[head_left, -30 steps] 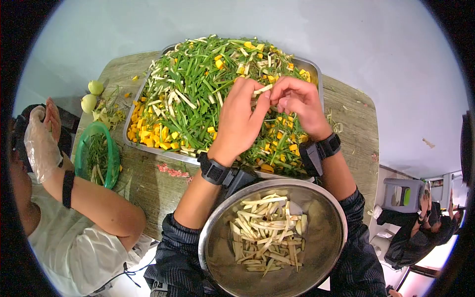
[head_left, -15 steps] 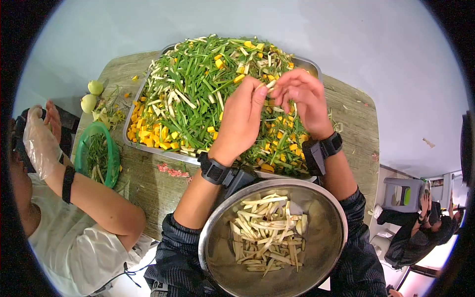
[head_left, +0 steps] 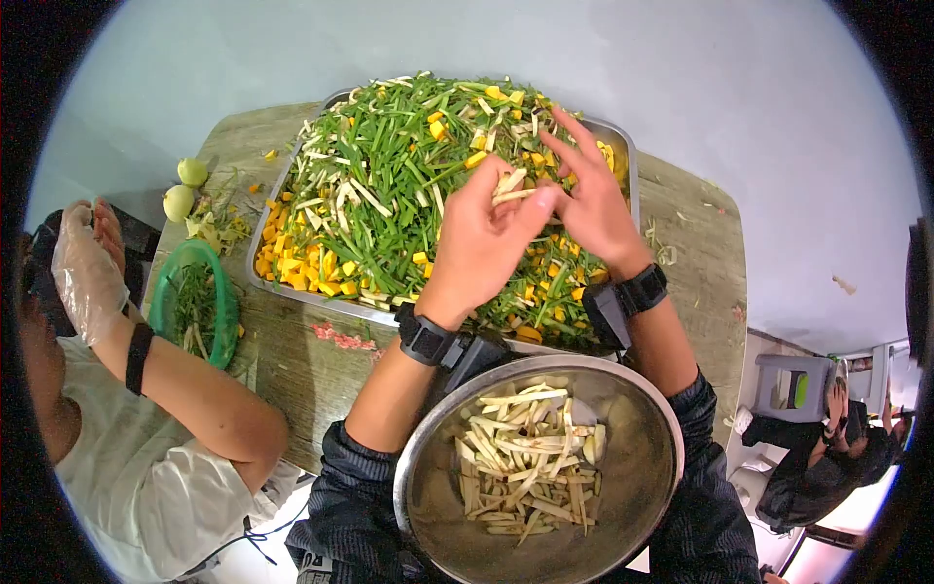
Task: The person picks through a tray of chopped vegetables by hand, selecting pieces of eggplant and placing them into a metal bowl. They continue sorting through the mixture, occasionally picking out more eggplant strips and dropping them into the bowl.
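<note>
My left hand (head_left: 482, 248) is closed around a few pale vegetable strips (head_left: 510, 187), which stick up between thumb and fingers. Beside it, my right hand (head_left: 595, 209) has its index and middle fingers stretched out and apart, with its thumb side close to the strips. Both hands are over a metal tray (head_left: 360, 308) heaped with chopped green stems (head_left: 409, 175), yellow-orange cubes (head_left: 302, 263) and pale strips. Nearer to me, a steel bowl (head_left: 647, 457) sits between my forearms and contains more cut pale strips (head_left: 525, 457).
On the wooden table (head_left: 302, 389) are a green basket (head_left: 226, 316) of herb sprigs, two pale green round vegetables (head_left: 178, 202) and pinkish scraps (head_left: 342, 337). A co-worker's gloved hand (head_left: 83, 273) is raised at left. Another person (head_left: 827, 467) sits at far right near a grey stool (head_left: 793, 387).
My right hand's fingers have straightened and spread upward from a curled pose. My left hand has turned slightly, showing more of the pale strips in its grip.
</note>
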A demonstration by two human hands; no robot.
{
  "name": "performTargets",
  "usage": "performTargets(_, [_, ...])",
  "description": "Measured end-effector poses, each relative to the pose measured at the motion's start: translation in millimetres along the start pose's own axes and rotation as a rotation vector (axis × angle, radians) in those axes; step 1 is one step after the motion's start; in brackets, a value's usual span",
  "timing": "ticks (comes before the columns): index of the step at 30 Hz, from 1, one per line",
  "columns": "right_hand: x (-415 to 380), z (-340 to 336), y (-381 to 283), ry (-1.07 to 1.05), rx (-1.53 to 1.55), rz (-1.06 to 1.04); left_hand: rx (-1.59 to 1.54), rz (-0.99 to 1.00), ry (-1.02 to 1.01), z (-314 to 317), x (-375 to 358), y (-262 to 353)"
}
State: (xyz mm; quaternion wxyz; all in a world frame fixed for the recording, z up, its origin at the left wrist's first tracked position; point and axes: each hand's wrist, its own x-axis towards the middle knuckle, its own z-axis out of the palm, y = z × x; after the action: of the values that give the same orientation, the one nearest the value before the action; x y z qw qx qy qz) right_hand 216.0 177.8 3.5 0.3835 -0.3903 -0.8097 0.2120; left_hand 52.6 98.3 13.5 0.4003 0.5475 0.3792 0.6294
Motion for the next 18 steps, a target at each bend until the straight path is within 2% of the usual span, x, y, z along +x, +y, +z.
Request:
performTargets(3, [0, -1, 0, -0.025, 0.003, 0.005, 0.115, 0.018, -0.035, -2, -1, -1])
performTargets(4, [1, -1, -1, -0.043, 0.023, 0.043, 0.13, -0.056, -0.063, -2, -3, 6])
performTargets(7, [0, 2, 0, -0.009, 0.032, 0.035, 0.272, 0.002, -0.052, -7, 0, -4])
performTargets(8, [0, 2, -1, -0.009, 0.032, 0.034, 0.272, 0.004, -0.051, -8, 0, -7])
performTargets(10, [1, 1, -6, 0.05, 0.101, 0.1, 0.067, -0.068, 0.004, -8, 0, -11])
performTargets(14, [4, -1, -11, 0.202, 0.25, 0.037, 0.118, -0.06, 0.018, -8, 2, -9])
performTargets(16, [4, -6, -9, 0.313, 0.398, -0.02, 0.003, 0.013, 0.109, -1, 5, -11])
performTargets(18, [3, -10, -8, 0.292, 0.501, -0.023, 0.034, 0.004, 0.126, 0, 5, -10])
